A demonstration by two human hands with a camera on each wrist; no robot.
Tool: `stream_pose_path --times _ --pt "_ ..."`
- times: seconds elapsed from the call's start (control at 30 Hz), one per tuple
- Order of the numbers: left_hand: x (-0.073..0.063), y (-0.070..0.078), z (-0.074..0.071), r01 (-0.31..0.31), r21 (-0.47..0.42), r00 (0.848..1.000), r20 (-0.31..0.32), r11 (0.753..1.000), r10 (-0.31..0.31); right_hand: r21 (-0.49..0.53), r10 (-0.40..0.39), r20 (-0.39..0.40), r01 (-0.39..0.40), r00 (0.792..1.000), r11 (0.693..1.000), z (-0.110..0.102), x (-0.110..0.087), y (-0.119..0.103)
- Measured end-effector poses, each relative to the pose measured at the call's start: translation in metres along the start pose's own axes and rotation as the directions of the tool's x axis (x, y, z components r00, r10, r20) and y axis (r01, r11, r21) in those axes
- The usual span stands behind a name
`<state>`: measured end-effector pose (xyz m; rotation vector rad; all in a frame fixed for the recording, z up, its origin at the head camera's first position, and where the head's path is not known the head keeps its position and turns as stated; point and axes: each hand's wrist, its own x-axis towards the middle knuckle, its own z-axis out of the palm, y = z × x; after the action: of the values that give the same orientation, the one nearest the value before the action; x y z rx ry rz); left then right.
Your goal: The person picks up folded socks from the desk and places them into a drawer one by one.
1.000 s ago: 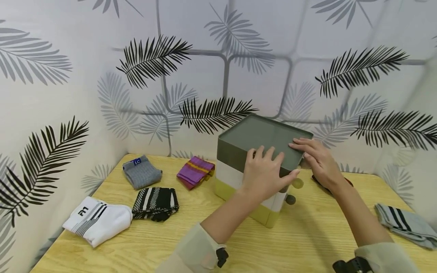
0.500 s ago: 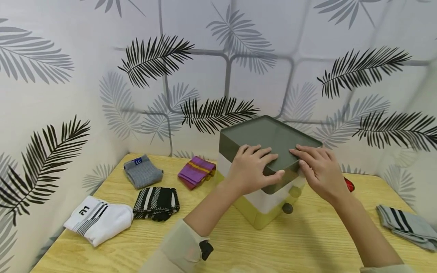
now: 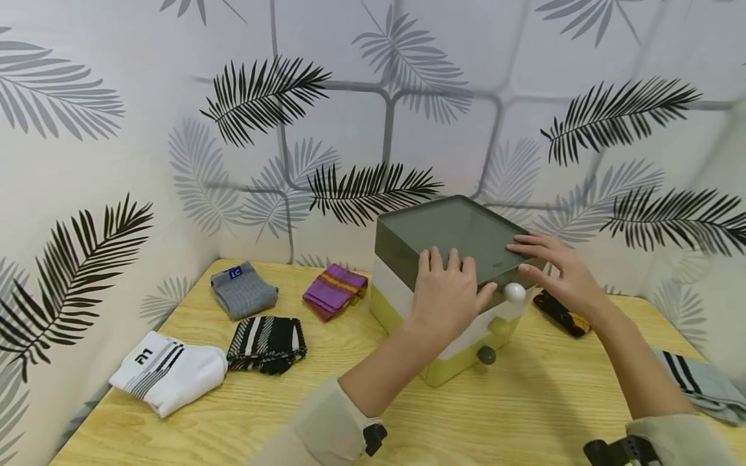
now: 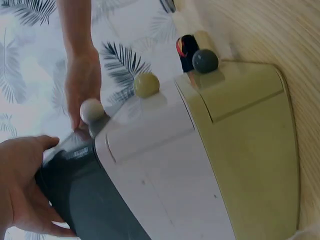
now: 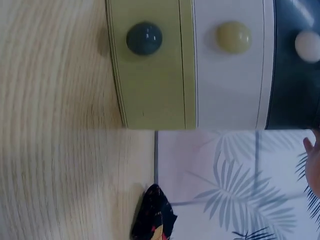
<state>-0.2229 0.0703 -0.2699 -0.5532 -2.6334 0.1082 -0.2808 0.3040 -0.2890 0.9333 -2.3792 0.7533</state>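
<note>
A small three-drawer box stands on the table, with a dark green top (image 3: 454,230), a white middle and a yellow-green base (image 4: 250,140). Its drawer fronts carry a white knob (image 3: 514,292), a yellow knob (image 5: 233,37) and a dark grey knob (image 3: 486,355). My left hand (image 3: 445,294) rests over the near left edge of the top, fingers extended onto it. At the right edge, my right hand (image 3: 562,275) touches the top with straight fingers, thumb above the white knob. In the left wrist view, all drawers look closed.
Left of the box lie a grey folded sock (image 3: 243,291), a purple sock (image 3: 335,291), a black-and-white patterned sock (image 3: 266,345) and a white sock (image 3: 169,374). On the right are a dark sock (image 3: 562,314) and a grey striped sock (image 3: 699,385). Patterned fabric hangs behind.
The box has turned so its knob side faces more toward me. Since half a second ago, my left hand has shifted right and my right hand slightly up, uncovering the white knob.
</note>
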Motion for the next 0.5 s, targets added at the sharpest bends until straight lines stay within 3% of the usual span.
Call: stream_pose_path --times 0.1,0.2,0.5 --pt "0.000 0.010 0.000 0.054 0.082 0.999 -0.005 0.995 -0.054 0.052 0.082 -0.006 -0.082 0.997 0.995 -0.001 -0.002 0.011" --pt "0.000 0.011 0.001 0.052 0.111 0.998 -0.030 0.992 -0.049 0.071 0.108 -0.037 -0.105 0.993 0.992 0.001 -0.005 0.013" --pt "0.002 -0.015 0.009 -0.066 0.017 0.992 -0.108 0.998 0.067 -0.039 0.055 -0.108 -0.059 0.993 0.998 0.004 -0.011 -0.002"
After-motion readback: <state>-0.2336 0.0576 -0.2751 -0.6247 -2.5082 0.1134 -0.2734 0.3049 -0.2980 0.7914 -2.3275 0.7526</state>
